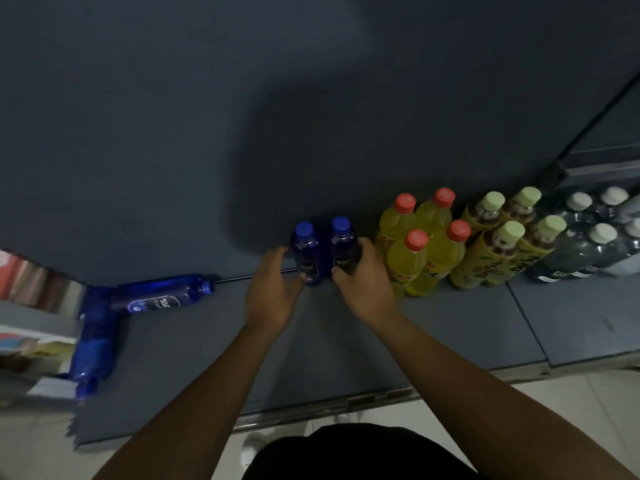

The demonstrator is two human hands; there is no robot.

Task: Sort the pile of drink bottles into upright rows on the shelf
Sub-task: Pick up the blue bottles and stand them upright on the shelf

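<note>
Two blue bottles stand upright side by side at the back of the grey shelf (pixel 346 341). My right hand (pixel 363 289) grips the right blue bottle (pixel 343 244) with thumb and fingers curled round its body. My left hand (pixel 272 289) sits beside the left blue bottle (pixel 306 249), fingers loosely spread, apart from it or barely touching. Two more blue bottles lie on their sides at the left: one (pixel 162 296) along the back and one (pixel 93 341) pointing toward the front edge.
To the right stand upright rows: several yellow bottles with red caps (pixel 415 247), several brown bottles with pale green caps (pixel 502 244), and dark bottles with white caps (pixel 595 244). Packaged goods (pixel 27 341) fill the far left. The shelf's front edge (pixel 329 407) runs above a white floor.
</note>
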